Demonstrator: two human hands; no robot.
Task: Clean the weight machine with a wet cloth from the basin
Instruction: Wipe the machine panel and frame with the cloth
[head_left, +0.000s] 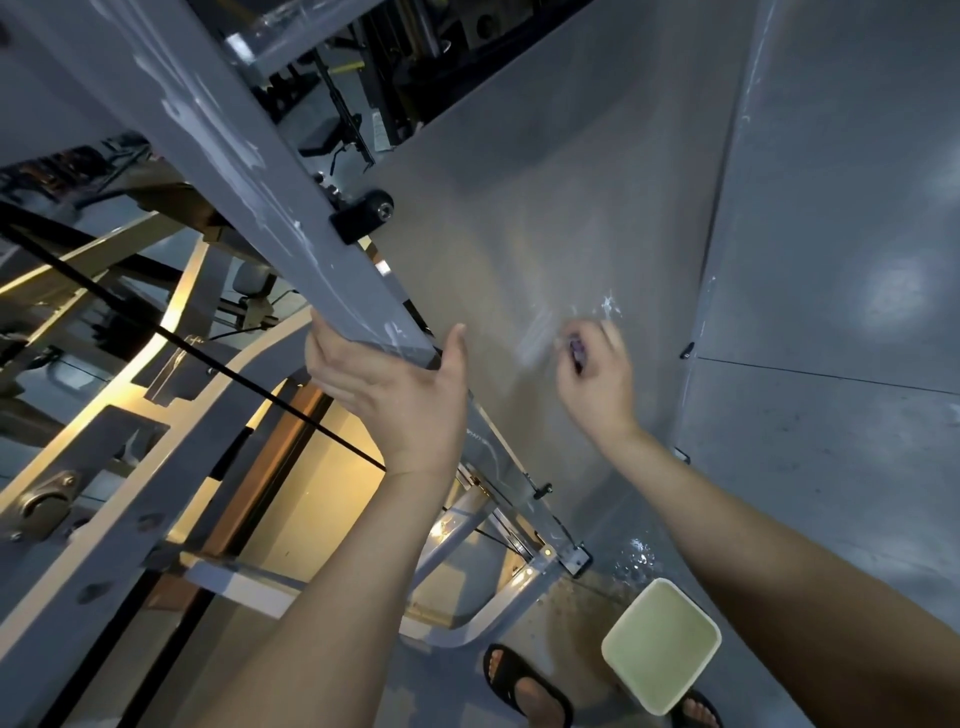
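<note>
Two hands up at the weight machine (119, 525)

My left hand (387, 387) is spread, palm and thumb cradling the slanted grey beam (249, 171). My right hand (597, 384) curls round a small dark wad (576, 349), blurred, against the grey panel (545, 208). The pale basin (661, 644) sits on the floor (857, 467) beside my sandalled feet (524, 686).

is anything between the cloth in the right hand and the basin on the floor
Nothing visible does. The right hand holds the cloth against the grey panel. The basin sits on the floor below it, with only open space between.
</note>
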